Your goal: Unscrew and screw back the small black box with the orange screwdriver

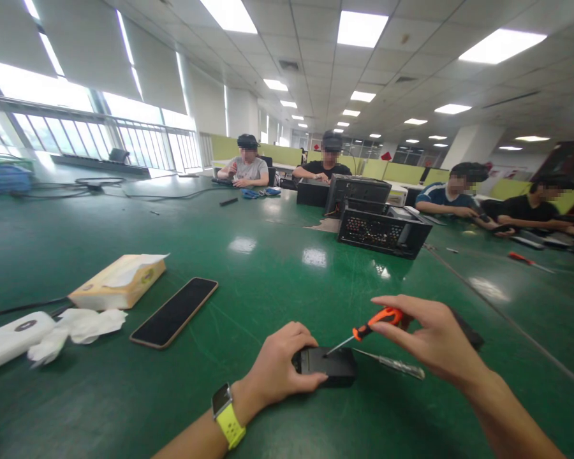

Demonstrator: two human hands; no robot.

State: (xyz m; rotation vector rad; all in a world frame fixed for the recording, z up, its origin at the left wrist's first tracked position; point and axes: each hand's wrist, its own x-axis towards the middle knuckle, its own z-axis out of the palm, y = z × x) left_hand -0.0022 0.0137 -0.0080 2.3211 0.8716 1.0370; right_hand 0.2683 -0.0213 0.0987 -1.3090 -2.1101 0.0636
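Observation:
A small black box-shaped device (339, 366) lies on the green table in front of me. My left hand (287, 363) grips its left end, thumb on the near side and fingers on the far side. In my right hand (423, 328) is an orange and black screwdriver (380, 320), its handle held between thumb and fingers. The screwdriver's shaft slants down to the left, and its tip meets the top of the device. Just right of the device, a second screwdriver with a clear handle (402, 366) rests on the table.
A phone (175, 312), a tissue pack (119, 280), crumpled tissues (83, 325) and a white device (14, 341) lie to the left. Black computer cases (382, 226) stand farther back. Another orange screwdriver (529, 260) lies at right. Several people sit around the table's far side.

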